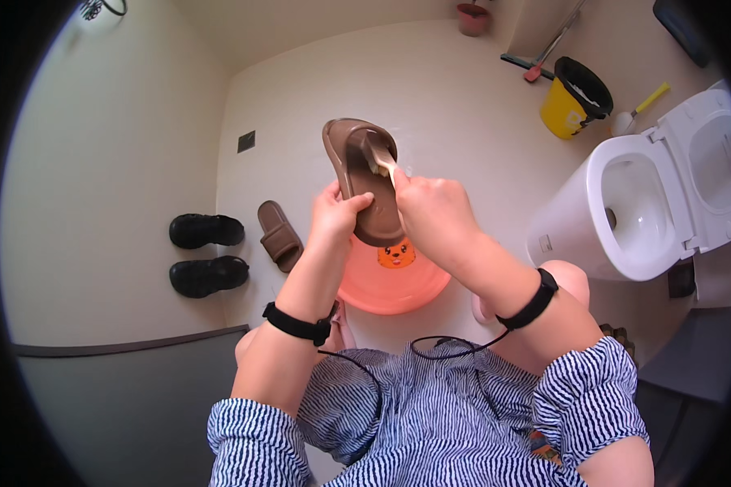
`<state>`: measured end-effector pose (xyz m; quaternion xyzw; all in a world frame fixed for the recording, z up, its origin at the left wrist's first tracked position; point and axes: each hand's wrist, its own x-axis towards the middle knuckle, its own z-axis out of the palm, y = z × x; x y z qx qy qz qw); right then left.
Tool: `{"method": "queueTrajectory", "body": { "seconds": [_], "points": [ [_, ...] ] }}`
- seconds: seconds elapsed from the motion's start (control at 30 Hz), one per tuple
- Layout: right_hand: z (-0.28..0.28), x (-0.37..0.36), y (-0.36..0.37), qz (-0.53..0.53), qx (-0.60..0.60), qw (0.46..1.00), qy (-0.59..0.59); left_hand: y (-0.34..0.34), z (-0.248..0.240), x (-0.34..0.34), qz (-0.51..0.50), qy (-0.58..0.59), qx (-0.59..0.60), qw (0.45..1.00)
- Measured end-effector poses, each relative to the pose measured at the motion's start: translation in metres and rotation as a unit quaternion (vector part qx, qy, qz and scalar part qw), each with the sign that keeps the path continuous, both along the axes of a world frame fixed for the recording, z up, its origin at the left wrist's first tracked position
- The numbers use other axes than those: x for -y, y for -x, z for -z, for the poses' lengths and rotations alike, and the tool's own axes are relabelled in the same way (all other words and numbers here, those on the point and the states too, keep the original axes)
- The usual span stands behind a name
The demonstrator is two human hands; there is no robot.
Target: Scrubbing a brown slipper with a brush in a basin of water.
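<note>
My left hand point(337, 213) is closed around the edge of a brown slipper point(372, 213), with the thumb pressed on its footbed. The slipper is held up over a pink basin point(394, 284) that has an orange cartoon face printed inside. In my right hand point(434, 209) is a light-handled scrub brush point(379, 156). Its bristle end reaches into the slipper's toe opening, against the inside near the strap. The brush head is partly hidden by the strap and smeared by motion. A second brown slipper point(280, 235) lies on the floor to the left of the basin.
Two black shoes point(209, 277) stand by the left wall. To the right is a white toilet point(601, 215) with its lid raised. Behind it are a toilet brush point(638, 114), a yellow bin point(564, 109) with a black liner, and a squeegee point(528, 65). A floor drain point(246, 141) lies far left.
</note>
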<state>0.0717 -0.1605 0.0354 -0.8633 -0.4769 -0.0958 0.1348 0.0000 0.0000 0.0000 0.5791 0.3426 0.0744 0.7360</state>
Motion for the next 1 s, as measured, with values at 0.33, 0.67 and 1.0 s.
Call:
{"method": "queueTrajectory", "body": {
  "seconds": [0.33, 0.67, 1.0],
  "points": [
    [0.01, -0.009, 0.0, 0.04, 0.012, 0.998, -0.05, 0.008, -0.002, 0.005, 0.041, 0.158, 0.017, 0.986],
    [-0.027, 0.019, 0.047, -0.06, 0.041, 0.997, -0.026, 0.005, 0.006, -0.018, 0.044, 0.149, 0.011, 0.988],
    [-0.021, -0.004, 0.009, 0.008, -0.02, 0.999, -0.025, 0.001, 0.002, 0.004, 0.078, 0.162, 0.011, 0.984]
  ]
}}
